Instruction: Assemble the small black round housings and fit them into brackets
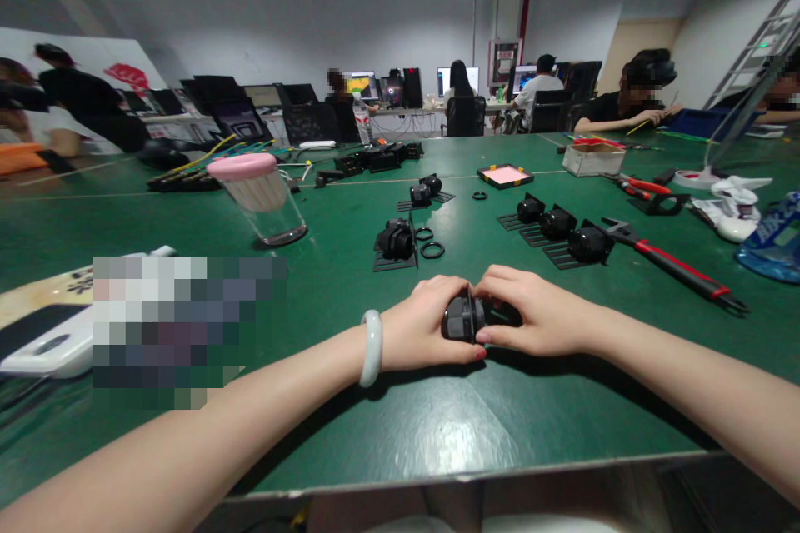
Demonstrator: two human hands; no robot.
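Since the green table (400, 433) fills most of the view, it comes first: a wide, matte work surface with the person's forearms stretched over its near edge. Further back on the left stands a clear cup (267, 204) with a pink lid. To the right lies a red-handled wrench (678, 266), well apart from the hands. Beyond the hands sit several black assemblies (397, 240) on ribbed plates, one near the middle and a row of three beside the wrench head.

The left hand (425, 326), with a pale bangle (371, 347) at its wrist, is curled around one end of a black fitting (461, 319), thumb underneath and fingers over the top. The right hand (541, 321) meets it from the other side with its fingertips pressed onto the far end, so both hands close on the same piece. The fitting is held low near the table's front edge; whether it touches the surface cannot be told.

It looks like moulded plastic: probably light, stiff and not fragile, though the smooth round body could slip or turn in the fingers. The raised collar at its middle seems the surest place to grip, with one hand on either side.

Smallest of all, two loose black rings (432, 250) lie just beside the middle assembly.
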